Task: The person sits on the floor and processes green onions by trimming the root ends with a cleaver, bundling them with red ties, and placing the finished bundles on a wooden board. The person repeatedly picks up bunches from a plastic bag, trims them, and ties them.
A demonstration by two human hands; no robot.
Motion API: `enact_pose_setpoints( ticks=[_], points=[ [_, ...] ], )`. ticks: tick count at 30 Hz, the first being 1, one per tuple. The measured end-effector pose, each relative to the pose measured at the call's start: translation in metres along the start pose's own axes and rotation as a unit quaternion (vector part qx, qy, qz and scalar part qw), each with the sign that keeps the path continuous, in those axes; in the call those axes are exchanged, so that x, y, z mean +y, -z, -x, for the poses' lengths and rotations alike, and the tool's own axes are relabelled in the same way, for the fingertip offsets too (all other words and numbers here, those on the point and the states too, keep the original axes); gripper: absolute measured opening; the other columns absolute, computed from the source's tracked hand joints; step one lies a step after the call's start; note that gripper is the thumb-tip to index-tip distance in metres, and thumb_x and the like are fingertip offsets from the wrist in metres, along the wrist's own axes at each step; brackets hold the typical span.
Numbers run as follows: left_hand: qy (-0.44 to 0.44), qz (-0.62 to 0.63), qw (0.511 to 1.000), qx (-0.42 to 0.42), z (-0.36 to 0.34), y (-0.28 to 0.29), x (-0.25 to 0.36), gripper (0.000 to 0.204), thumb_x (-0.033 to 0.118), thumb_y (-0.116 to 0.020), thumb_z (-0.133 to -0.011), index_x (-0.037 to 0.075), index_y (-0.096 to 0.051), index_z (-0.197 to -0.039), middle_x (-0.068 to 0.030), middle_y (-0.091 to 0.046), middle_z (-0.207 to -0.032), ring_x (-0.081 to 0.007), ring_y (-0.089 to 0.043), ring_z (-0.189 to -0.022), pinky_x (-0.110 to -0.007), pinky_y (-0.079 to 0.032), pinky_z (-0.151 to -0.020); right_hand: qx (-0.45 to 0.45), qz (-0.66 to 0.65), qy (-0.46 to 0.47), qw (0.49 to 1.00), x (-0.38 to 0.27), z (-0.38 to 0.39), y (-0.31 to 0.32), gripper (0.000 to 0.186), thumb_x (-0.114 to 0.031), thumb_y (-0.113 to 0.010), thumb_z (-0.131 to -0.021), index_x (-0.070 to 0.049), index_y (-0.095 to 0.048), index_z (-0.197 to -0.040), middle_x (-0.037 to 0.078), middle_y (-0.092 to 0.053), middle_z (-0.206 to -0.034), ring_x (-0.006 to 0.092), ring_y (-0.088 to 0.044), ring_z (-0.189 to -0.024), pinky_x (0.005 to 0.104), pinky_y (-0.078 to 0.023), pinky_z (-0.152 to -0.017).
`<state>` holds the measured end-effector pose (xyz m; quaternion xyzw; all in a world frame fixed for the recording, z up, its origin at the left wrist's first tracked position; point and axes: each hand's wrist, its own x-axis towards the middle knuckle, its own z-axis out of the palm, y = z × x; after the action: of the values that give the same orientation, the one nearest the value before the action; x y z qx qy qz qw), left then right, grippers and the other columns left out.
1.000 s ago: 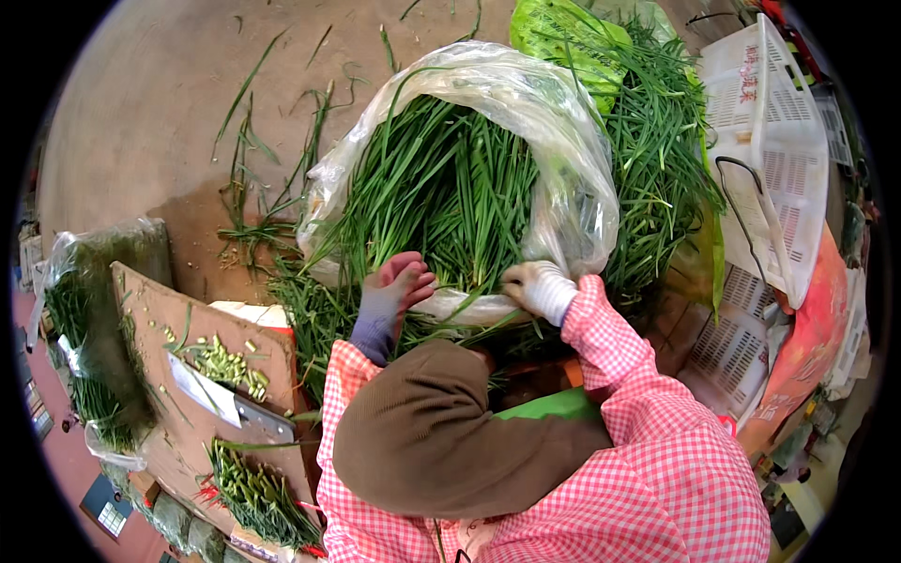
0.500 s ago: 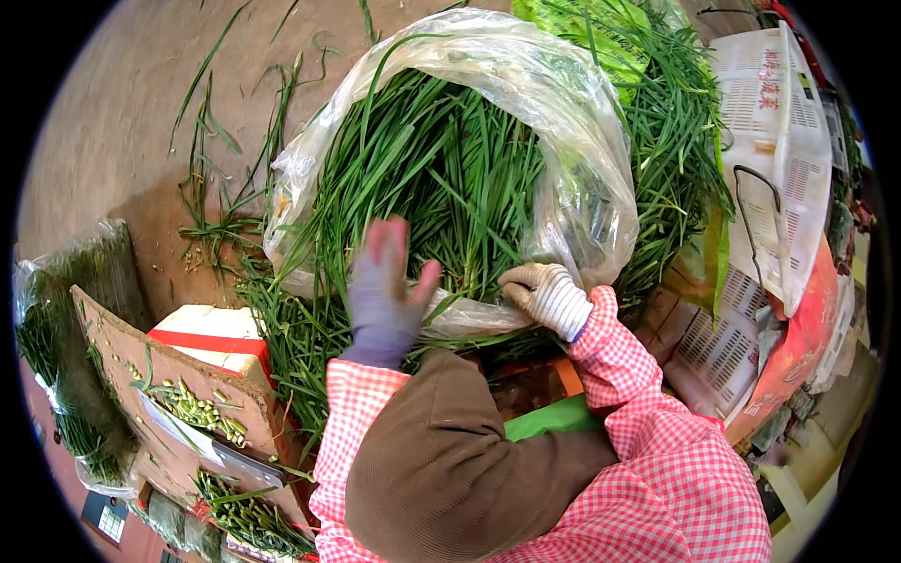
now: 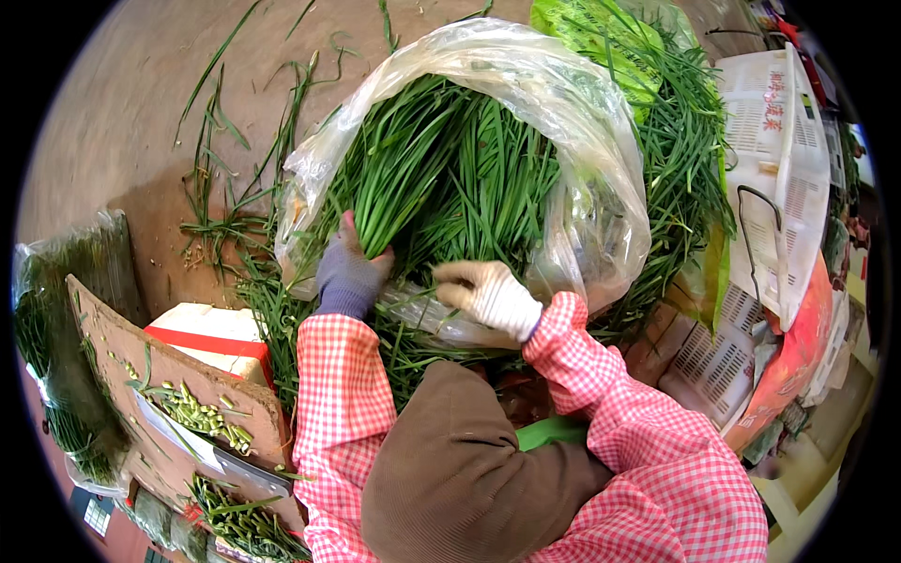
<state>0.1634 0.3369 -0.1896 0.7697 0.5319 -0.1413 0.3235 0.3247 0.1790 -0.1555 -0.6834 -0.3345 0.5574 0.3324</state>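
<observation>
A large clear plastic bag [image 3: 601, 188] lies wide at its mouth, filled with long green garlic chives [image 3: 497, 178]. At its near left side my left hand [image 3: 351, 272], in a purple-grey glove with pink fingertips, is closed round the lower ends of a bunch of chives [image 3: 394, 197]. The leaves of that bunch fan out away from me. My right hand [image 3: 488, 293], in a white striped glove, hovers over the bag's near rim with its fingers stretched leftward and slightly bent. Nothing shows in those fingers.
More loose chives [image 3: 680, 141] are heaped right of the bag beside a white plastic crate [image 3: 760, 141]. At the left stand a brown board [image 3: 108, 319] with cut stem pieces [image 3: 202, 413], a white box with a red band [image 3: 211, 333] and plastic-wrapped greens [image 3: 66, 413].
My left hand has gone from spread fingers to a grip on a bunch of chives, moving slightly left. My right hand has shifted left, off the spot where it touched the bag's rim.
</observation>
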Motion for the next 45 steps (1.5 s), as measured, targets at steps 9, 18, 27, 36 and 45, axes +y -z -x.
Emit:
enact_pose_setpoints(
  ticks=[9, 18, 27, 36, 45],
  points=[
    [-0.136, 0.201, 0.962, -0.128, 0.075, -0.033, 0.076, 0.091, 0.033, -0.065, -0.072, -0.001, -0.021, -0.144, -0.0276, -0.045, -0.119, -0.0398, -0.047, -0.11, -0.044, -0.04, -0.095, 0.055, -0.17, -0.079, 0.981, 0.02, -0.017, 0.018, 0.047, -0.032, -0.077, -0.069, -0.001, -0.064, -0.102, 0.011, -0.068, -0.084, 0.0168, -0.064, -0.074, 0.032, -0.052, -0.07],
    [0.068, 0.604, 0.792, -0.065, 0.068, -0.047, 0.044, 0.064, 0.016, -0.065, -0.085, 0.002, -0.034, -0.139, -0.0115, -0.057, -0.106, -0.013, -0.054, -0.088, -0.025, -0.046, -0.074, 0.089, -0.038, -0.12, 0.988, 0.032, -0.011, 0.061, 0.03, -0.01, -0.069, -0.07, 0.001, -0.066, -0.098, 0.007, -0.067, -0.085, 0.0136, -0.061, -0.073, 0.0286, -0.049, -0.068],
    [-0.003, 0.505, 0.837, -0.212, 0.053, -0.062, 0.075, 0.05, 0.035, -0.076, -0.074, 0.003, -0.059, -0.107, -0.0026, -0.06, -0.07, -0.0104, -0.051, -0.058, -0.028, -0.042, -0.051, 0.051, -0.134, -0.068, 0.987, 0.033, 0.004, 0.07, 0.035, -0.016, -0.066, -0.08, 0.004, -0.06, -0.108, 0.007, -0.066, -0.091, 0.014, -0.061, -0.076, 0.0277, -0.049, -0.068],
    [0.142, 0.394, 0.885, -0.204, 0.065, -0.052, 0.074, 0.052, 0.02, -0.071, -0.065, 0.0, -0.058, -0.111, -0.0203, -0.064, -0.101, -0.0295, -0.062, -0.097, -0.037, -0.047, -0.083, -0.038, -0.09, -0.063, 0.993, 0.053, -0.003, 0.07, 0.037, -0.026, -0.067, -0.079, 0.001, -0.06, -0.104, 0.003, -0.062, -0.089, 0.012, -0.056, -0.075, 0.0266, -0.046, -0.069],
    [0.012, 0.416, 0.9, -0.134, 0.058, -0.102, 0.078, 0.042, 0.029, -0.068, -0.07, -0.003, -0.062, -0.096, -0.0229, -0.065, -0.086, -0.0306, -0.063, -0.08, -0.04, -0.049, -0.072, 0.017, -0.011, -0.054, 0.998, 0.022, 0.011, 0.051, 0.026, -0.014, -0.069, -0.074, 0.0, -0.066, -0.095, 0.006, -0.068, -0.084, 0.0151, -0.062, -0.072, 0.0293, -0.049, -0.067]
  ],
)
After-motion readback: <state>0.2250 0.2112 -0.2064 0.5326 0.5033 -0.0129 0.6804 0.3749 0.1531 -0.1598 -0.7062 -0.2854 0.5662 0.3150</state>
